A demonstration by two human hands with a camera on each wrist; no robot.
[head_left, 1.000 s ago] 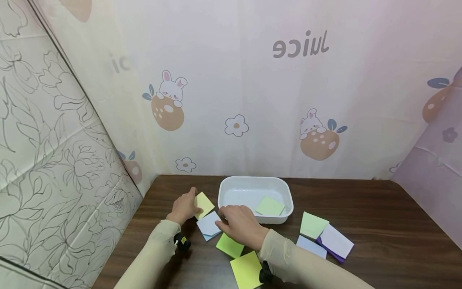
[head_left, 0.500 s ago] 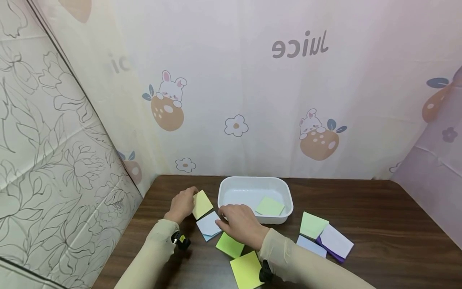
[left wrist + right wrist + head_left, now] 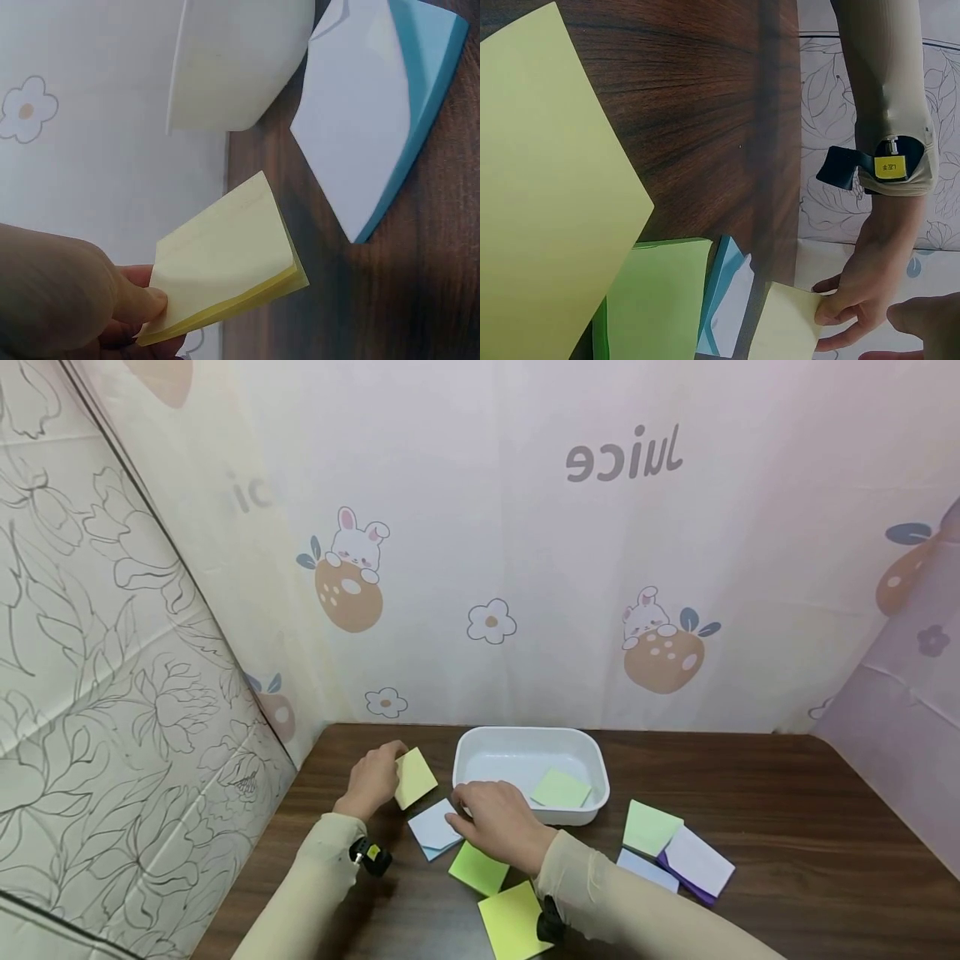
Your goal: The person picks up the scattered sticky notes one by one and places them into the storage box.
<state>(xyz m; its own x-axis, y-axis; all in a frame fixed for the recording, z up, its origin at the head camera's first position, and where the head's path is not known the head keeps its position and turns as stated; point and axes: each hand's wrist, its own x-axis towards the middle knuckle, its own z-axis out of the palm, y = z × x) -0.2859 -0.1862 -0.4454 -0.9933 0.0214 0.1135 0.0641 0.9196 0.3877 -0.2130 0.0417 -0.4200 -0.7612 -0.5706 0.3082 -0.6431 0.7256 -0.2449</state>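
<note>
My left hand [image 3: 371, 783] pinches a pale yellow sticky note pad [image 3: 416, 778] by its left edge, left of the white plastic box [image 3: 577, 817]. In the left wrist view the thumb lies on the upper face of the pad [image 3: 225, 255], which is tilted and raised off the table. My right hand [image 3: 498, 822] is at the box's front left corner, fingers loosely bent, with nothing seen in it. Whether it touches the rim, I cannot tell. Between the hands lies a white-topped blue note pad [image 3: 435, 827]. A light green note [image 3: 561, 787] lies inside the box.
A bright green pad [image 3: 478, 868] and a larger yellow pad [image 3: 513, 918] lie in front of the right hand. To the right are a light green pad [image 3: 652, 828], a pale blue pad [image 3: 647, 872] and a white-topped purple pad [image 3: 699, 862]. A printed curtain [image 3: 491, 677] hangs behind the table.
My left hand has taken hold of the pale yellow pad and moved it slightly left and away from the blue pad. My right hand has hardly moved.
</note>
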